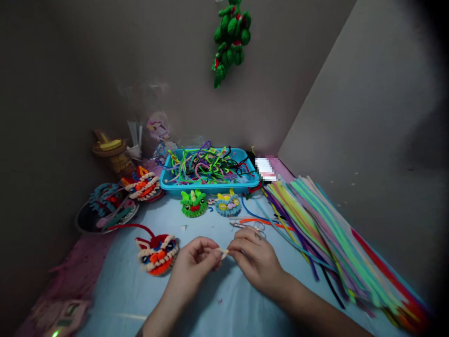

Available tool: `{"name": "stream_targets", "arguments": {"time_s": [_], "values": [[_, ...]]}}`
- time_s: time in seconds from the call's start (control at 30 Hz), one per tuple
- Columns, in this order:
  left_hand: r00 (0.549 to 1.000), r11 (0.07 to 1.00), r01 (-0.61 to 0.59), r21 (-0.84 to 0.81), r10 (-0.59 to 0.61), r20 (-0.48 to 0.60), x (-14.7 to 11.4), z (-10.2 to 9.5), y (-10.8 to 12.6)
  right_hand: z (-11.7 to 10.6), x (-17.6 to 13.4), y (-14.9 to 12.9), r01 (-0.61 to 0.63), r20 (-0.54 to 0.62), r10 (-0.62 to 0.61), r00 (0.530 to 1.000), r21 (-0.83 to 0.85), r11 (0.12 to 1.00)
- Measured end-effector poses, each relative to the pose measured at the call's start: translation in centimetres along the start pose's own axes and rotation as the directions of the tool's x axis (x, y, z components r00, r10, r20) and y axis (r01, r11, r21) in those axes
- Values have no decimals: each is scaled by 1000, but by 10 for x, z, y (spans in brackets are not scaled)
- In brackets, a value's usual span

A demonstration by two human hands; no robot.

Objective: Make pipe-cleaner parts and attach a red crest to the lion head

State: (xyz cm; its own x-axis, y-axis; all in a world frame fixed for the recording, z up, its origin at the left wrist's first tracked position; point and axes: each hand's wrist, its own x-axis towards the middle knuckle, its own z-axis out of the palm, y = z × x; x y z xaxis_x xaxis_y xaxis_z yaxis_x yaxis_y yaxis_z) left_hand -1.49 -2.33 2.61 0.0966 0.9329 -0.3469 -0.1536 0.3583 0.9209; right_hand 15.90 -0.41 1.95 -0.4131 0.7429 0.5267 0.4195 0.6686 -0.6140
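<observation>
Over the front of the table, my left hand (200,259) and my right hand (257,258) meet fingertip to fingertip. Between them is a short cream pipe cleaner piece (223,252), pinched from both sides; its ends are hidden by the fingers. Left of my left hand lies a red, orange and cream lion-head figure (157,255) with a long red stem sticking out. A pair of scissors (247,227) rests just beyond my right hand. Farther back sit a green horned figure (194,204) and a light-blue figure (228,204).
A blue tray (210,188) of tangled pipe cleaners stands at the back. Long pipe cleaners (326,238) spread along the right side. At left are a dark bowl (82,224), another lion head (143,184) and a brown pot (115,154). Green figures (231,37) hang on the wall.
</observation>
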Motion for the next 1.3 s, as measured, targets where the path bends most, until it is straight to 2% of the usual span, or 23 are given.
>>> {"name": "stream_targets", "arguments": {"time_s": [0.17, 0.4, 0.67, 0.8, 0.9, 1.07, 1.3], "values": [[1000, 1000, -12, -1, 12, 14, -1, 1, -3, 0, 1, -1, -21, 70, 18, 997, 42, 999], [999, 999, -29, 41, 28, 18, -2, -2, -8, 1, 4, 0, -149, 87, 136, 987, 161, 976], [991, 985, -90, 148, 104, -89, 1, -3, -9, 3, 4, 2, -276, 58, 270, 961, 168, 946], [990, 983, -103, 154, 116, -75, 1, -3, -12, 5, 6, -1, -291, 70, 282, 957, 206, 934], [994, 988, -89, 123, 95, -48, 2, -3, -15, 5, 7, 1, -351, 85, 341, 936, 237, 906], [1000, 975, -21, 221, 16, 25, 1, -2, -12, 5, 8, 7, -445, 139, 422, 896, 265, 856], [999, 958, -34, 283, 36, -2, -1, 3, -11, 6, 8, 7, -485, 165, 456, 875, 290, 825]]}}
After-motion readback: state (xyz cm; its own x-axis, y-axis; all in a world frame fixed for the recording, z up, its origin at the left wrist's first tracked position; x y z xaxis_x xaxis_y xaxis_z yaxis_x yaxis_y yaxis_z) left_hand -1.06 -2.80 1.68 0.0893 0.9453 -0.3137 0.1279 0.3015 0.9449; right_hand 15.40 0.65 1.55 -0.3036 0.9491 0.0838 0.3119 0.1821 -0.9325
